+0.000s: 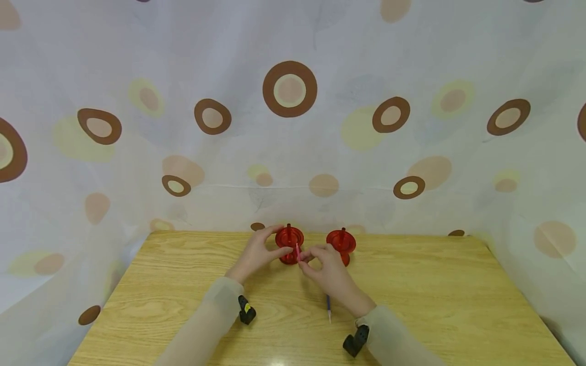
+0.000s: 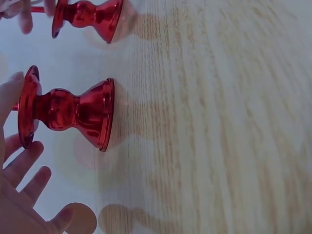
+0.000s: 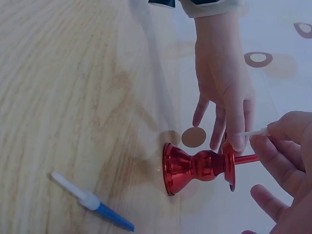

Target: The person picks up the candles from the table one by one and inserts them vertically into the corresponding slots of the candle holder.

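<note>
Two glossy red candlesticks stand side by side near the table's back edge, each with a dished top and a red upright stem. On the left candlestick (image 1: 289,237) my left hand (image 1: 259,252) holds the dish rim, thumb on one side and fingertips on the other (image 2: 61,109). My right hand (image 1: 333,278) pinches a slim pink stick with a pale tip, like a small candle (image 1: 298,252), close beside that dish. In the right wrist view its white end (image 3: 251,132) crosses near the left thumb. Behind my right hand is the right candlestick (image 1: 341,241), partly hidden.
A slim blue stick with a white end (image 3: 92,201) lies on the wooden table (image 1: 435,295), below my right hand and partly covered by it in the head view. A spotted white curtain (image 1: 293,147) hangs close behind the table and along its sides.
</note>
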`<state>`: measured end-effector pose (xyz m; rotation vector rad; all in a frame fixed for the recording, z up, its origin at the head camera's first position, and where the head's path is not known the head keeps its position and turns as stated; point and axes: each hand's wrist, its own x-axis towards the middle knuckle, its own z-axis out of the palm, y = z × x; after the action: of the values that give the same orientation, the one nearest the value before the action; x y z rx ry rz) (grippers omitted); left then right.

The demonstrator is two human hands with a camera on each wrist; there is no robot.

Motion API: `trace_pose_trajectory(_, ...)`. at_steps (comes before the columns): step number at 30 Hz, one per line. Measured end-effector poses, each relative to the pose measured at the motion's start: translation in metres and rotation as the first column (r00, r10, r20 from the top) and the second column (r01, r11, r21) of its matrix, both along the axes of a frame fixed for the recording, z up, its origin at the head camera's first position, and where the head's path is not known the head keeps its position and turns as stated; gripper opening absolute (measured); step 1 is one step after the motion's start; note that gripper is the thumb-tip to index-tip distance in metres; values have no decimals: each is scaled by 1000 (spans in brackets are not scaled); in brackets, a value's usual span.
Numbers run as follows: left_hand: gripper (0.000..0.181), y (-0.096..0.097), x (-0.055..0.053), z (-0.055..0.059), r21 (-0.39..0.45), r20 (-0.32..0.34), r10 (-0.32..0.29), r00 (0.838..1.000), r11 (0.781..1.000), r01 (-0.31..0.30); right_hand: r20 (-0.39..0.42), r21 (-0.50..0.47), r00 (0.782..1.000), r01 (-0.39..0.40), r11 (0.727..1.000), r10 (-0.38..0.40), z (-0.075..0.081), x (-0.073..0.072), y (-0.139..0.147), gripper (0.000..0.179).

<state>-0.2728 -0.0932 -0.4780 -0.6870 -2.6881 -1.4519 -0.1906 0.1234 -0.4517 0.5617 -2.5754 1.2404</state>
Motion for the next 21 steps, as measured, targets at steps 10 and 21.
trace_pose_trajectory(10,70,1,-1,0,-4,35,14,999,1000,-13,76,-30,997,27,999,-25,10,-11,-2,6)
trace_pose_trajectory(21,75,2,-4,-4,-6,27,-2,1000,1000,2,47,-47,999,22,999,-20,17,-23,-3,7)
